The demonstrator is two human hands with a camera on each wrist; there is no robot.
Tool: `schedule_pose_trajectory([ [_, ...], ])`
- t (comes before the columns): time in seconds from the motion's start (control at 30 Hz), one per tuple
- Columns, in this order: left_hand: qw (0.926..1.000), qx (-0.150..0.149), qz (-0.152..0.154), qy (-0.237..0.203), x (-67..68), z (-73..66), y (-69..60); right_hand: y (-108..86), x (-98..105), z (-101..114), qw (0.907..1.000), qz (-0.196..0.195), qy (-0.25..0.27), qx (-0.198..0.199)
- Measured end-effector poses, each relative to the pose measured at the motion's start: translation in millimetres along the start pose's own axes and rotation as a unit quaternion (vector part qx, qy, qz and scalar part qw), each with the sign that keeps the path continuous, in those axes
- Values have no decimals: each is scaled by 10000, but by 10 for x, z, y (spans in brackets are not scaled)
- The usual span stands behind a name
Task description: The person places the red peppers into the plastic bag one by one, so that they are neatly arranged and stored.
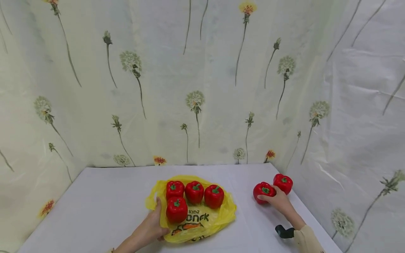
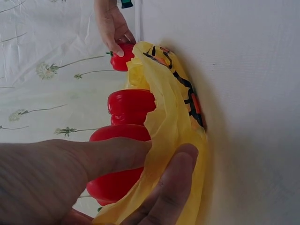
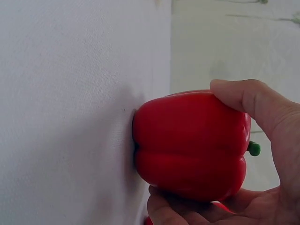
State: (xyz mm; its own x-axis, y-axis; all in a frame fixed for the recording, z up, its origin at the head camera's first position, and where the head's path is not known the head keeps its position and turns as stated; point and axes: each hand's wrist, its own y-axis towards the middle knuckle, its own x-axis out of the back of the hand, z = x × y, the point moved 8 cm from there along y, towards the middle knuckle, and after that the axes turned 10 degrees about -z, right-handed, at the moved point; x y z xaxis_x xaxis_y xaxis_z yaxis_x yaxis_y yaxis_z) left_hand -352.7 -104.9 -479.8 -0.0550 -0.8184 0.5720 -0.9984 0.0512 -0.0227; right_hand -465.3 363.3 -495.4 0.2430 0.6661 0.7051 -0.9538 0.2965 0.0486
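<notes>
The right hand (image 1: 280, 202) grips a red bell pepper (image 1: 264, 193) on the right side of the table; in the right wrist view the thumb lies on one side of the pepper (image 3: 190, 145) and the fingers on the other. Another red pepper (image 1: 283, 183) sits just behind that hand. The left hand (image 1: 152, 225) holds the left edge of a yellow plastic bag (image 1: 221, 221), pinching its rim between thumb and fingers in the left wrist view. Several red peppers (image 1: 213, 196) rest upright on the bag.
A white table (image 1: 114, 196) carries everything. Behind it and at both sides hangs a flower-printed curtain (image 1: 215, 105). A black strap piece (image 1: 284, 232) shows at the right wrist, beside a cream sleeve (image 1: 307, 239).
</notes>
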Motion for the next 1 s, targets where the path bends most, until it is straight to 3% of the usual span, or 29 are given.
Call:
schedule_pose_trajectory([
  [1.0, 9996, -99, 36, -252, 24, -39, -16, 5, -17, -13, 9998, 82, 164, -57],
])
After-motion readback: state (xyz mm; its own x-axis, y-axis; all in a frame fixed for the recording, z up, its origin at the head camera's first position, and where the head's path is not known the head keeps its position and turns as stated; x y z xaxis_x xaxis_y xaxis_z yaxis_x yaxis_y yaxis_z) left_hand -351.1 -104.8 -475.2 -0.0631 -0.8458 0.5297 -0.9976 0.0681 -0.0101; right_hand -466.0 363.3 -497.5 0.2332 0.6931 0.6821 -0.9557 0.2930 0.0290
